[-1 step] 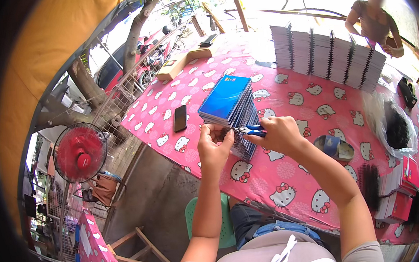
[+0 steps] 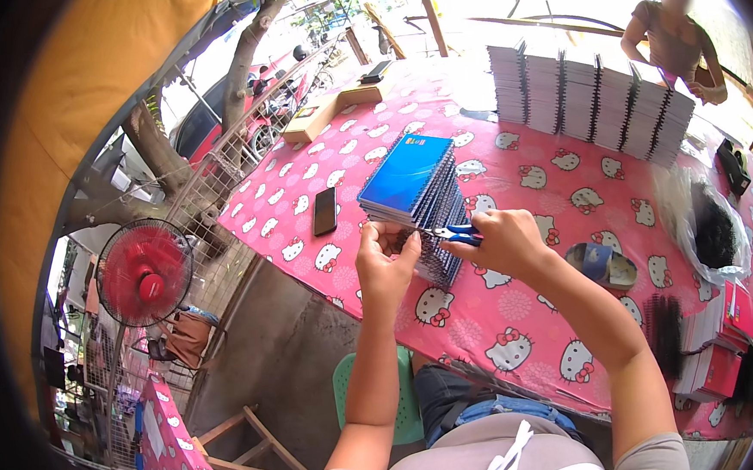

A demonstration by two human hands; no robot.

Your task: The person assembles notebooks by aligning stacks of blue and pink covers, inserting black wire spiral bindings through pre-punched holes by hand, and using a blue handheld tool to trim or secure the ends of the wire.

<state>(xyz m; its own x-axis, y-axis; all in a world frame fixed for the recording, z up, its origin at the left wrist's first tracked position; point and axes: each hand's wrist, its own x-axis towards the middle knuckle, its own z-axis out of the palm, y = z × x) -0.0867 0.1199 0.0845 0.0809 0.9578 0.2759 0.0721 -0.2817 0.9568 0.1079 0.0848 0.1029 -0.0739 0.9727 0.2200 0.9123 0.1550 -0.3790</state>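
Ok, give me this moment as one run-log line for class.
left hand: at near side of notebook stack | right hand: holding blue-handled pliers | pliers: tips beside left hand | phone: left of notebook stack

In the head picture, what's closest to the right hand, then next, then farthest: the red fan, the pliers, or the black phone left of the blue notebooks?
1. Pliers: held in the right hand.
2. Black phone: on the table, left of the blue notebooks.
3. Red fan: far left, off the table.
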